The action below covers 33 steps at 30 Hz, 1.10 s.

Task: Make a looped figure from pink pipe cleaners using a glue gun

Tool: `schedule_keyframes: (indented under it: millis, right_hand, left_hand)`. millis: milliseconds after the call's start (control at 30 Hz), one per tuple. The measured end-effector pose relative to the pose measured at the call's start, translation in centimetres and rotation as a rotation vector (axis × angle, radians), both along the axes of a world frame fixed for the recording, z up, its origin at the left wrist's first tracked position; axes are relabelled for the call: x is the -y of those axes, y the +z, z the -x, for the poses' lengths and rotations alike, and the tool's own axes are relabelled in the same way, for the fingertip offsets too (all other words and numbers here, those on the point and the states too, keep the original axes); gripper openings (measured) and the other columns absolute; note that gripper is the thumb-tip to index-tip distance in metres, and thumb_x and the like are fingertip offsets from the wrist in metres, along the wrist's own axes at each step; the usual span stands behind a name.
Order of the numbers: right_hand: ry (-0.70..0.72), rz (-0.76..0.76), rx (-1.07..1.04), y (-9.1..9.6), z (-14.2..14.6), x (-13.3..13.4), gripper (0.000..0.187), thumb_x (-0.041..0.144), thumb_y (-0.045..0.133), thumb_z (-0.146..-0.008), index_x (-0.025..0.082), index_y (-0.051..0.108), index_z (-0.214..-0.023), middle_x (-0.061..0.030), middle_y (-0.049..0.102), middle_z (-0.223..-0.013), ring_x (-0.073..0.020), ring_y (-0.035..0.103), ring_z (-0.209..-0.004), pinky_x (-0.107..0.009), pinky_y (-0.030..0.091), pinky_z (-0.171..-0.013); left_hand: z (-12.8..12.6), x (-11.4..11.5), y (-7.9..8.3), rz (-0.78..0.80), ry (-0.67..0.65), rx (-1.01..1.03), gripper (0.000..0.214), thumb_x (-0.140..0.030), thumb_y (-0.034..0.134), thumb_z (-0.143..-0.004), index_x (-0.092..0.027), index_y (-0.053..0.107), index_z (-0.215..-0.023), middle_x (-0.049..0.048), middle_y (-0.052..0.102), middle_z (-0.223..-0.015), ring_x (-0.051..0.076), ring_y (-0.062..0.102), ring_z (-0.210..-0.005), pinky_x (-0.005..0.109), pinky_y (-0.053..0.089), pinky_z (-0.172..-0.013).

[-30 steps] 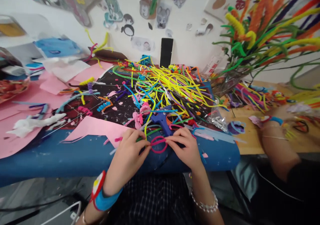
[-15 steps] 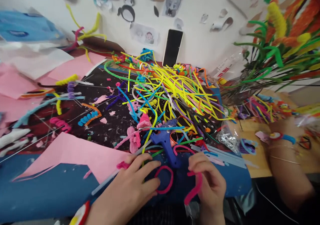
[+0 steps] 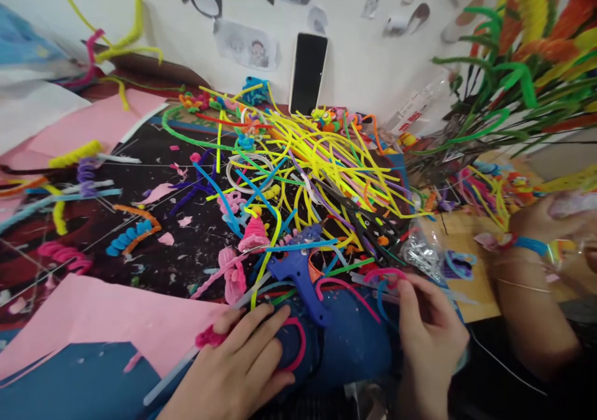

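My left hand (image 3: 233,370) lies at the table's near edge with fingers curled round a pink pipe-cleaner ring (image 3: 299,345), and a short pink piece (image 3: 208,337) sits at its thumb. My right hand (image 3: 426,339) reaches right of the blue glue gun (image 3: 298,277), fingers pinched on a pink pipe cleaner (image 3: 382,275) by a blue loop (image 3: 380,298). A curved pink pipe cleaner (image 3: 345,289) lies between the hands.
A heap of yellow and mixed pipe cleaners (image 3: 326,158) covers the dark mat (image 3: 153,246). Pink paper (image 3: 107,320) lies at the near left. A phone (image 3: 308,74) leans on the wall. Another person's arm (image 3: 527,283) with a wristband works at the right, under a pipe-cleaner bouquet (image 3: 522,78).
The two hands held the pink ring together; now only my left hand keeps it. My right hand dropped a curved pink piece and moved right to another. The view tilted down and closer.
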State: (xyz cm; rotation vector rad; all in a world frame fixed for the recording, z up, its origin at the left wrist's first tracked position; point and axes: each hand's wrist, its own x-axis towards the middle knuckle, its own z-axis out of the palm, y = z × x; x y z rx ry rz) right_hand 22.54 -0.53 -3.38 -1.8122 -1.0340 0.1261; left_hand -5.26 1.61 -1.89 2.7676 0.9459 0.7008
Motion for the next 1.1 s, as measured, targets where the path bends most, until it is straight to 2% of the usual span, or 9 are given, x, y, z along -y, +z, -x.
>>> schedule_keyframes:
  millis: [133,200,333,400,500,600,700,867,1100]
  right_hand:
    - [0.02,-0.053,0.348,0.8,-0.3,-0.3,0.025,0.024,0.065,-0.088,0.019,0.072,-0.112,-0.0103,0.07,-0.109,-0.0241,0.065,-0.1,-0.039,0.049,-0.089]
    - [0.126,-0.128,0.507,1.6,0.4,0.4,0.038,0.014,0.067,-0.086,0.022,0.067,-0.123,-0.0089,0.07,-0.114,-0.0229,0.064,-0.102,-0.039,0.047,-0.092]
    - [0.803,-0.107,0.755,2.5,2.9,2.0,0.03,0.012,0.065,-0.088,0.027,0.071,-0.113,0.0032,0.078,-0.102,-0.0187,0.062,-0.097,-0.034,0.042,-0.094]
    - [0.924,-0.073,0.763,2.2,4.4,2.2,0.025,0.015,0.063,-0.091,0.025,0.071,-0.112,0.0063,0.077,-0.107,-0.0186,0.058,-0.106,-0.035,0.035,-0.102]
    - [0.935,-0.065,0.711,1.4,5.9,1.9,0.02,0.02,0.062,-0.094,0.021,0.071,-0.112,0.0065,0.076,-0.112,-0.0183,0.055,-0.112,-0.036,0.029,-0.108]
    - [0.93,-0.068,0.685,1.5,6.0,1.5,0.018,0.021,0.061,-0.095,0.021,0.072,-0.108,0.0064,0.077,-0.107,-0.0174,0.057,-0.108,-0.035,0.031,-0.106]
    - [0.855,-0.09,0.666,2.7,4.3,1.4,0.02,0.014,0.058,-0.094,0.021,0.072,-0.107,0.0025,0.078,-0.103,-0.0189,0.057,-0.104,-0.036,0.037,-0.098]
    - [0.473,0.052,0.809,3.8,-0.6,0.3,0.025,0.014,0.06,-0.092,0.018,0.067,-0.116,-0.0085,0.072,-0.112,-0.0265,0.055,-0.106,-0.045,0.042,-0.094]
    - [0.441,0.133,0.883,3.1,-1.9,-2.2,0.012,0.022,0.06,-0.093,0.019,0.069,-0.1,-0.0073,0.072,-0.099,-0.0279,0.055,-0.098,-0.045,0.045,-0.086]
  left_hand:
    - [-0.1,0.1,0.0,-0.069,0.038,0.062,0.033,-0.04,0.048,-0.1,-0.014,0.068,-0.096,0.0062,0.076,-0.115,0.025,0.07,-0.104,0.033,0.058,-0.079]
    - [-0.2,0.1,-0.1,-0.101,0.052,0.087,0.033,-0.039,0.049,-0.1,-0.012,0.068,-0.097,0.0067,0.077,-0.112,0.024,0.071,-0.103,0.032,0.057,-0.081]
    - [-0.4,0.1,0.0,-0.112,0.042,0.103,0.028,-0.033,0.05,-0.101,-0.012,0.068,-0.094,0.0044,0.079,-0.107,0.022,0.071,-0.104,0.032,0.054,-0.087]
    - [-0.5,0.2,0.0,-0.103,0.035,0.103,0.026,-0.031,0.05,-0.101,-0.013,0.068,-0.093,0.0035,0.078,-0.107,0.022,0.071,-0.104,0.032,0.054,-0.088]
    - [-0.4,0.2,0.1,-0.094,0.03,0.103,0.027,-0.031,0.049,-0.101,-0.014,0.068,-0.091,0.004,0.078,-0.108,0.022,0.071,-0.103,0.032,0.055,-0.085]
    - [-0.3,0.1,0.1,-0.089,0.025,0.103,0.028,-0.032,0.048,-0.101,-0.016,0.068,-0.091,0.0038,0.078,-0.109,0.022,0.071,-0.102,0.031,0.055,-0.083]
    - [-0.2,-0.1,0.0,-0.089,0.036,0.104,0.029,-0.036,0.048,-0.101,-0.016,0.067,-0.096,0.004,0.078,-0.109,0.021,0.071,-0.101,0.031,0.056,-0.082]
    - [-0.3,-0.2,0.0,-0.123,0.067,0.086,0.032,-0.043,0.05,-0.098,-0.017,0.067,-0.099,0.0089,0.076,-0.113,0.027,0.07,-0.103,0.037,0.058,-0.076]
    - [0.0,0.1,0.6,-0.132,0.106,0.176,0.027,-0.042,0.055,-0.096,-0.019,0.067,-0.099,0.0095,0.075,-0.106,0.026,0.067,-0.102,0.037,0.056,-0.08]
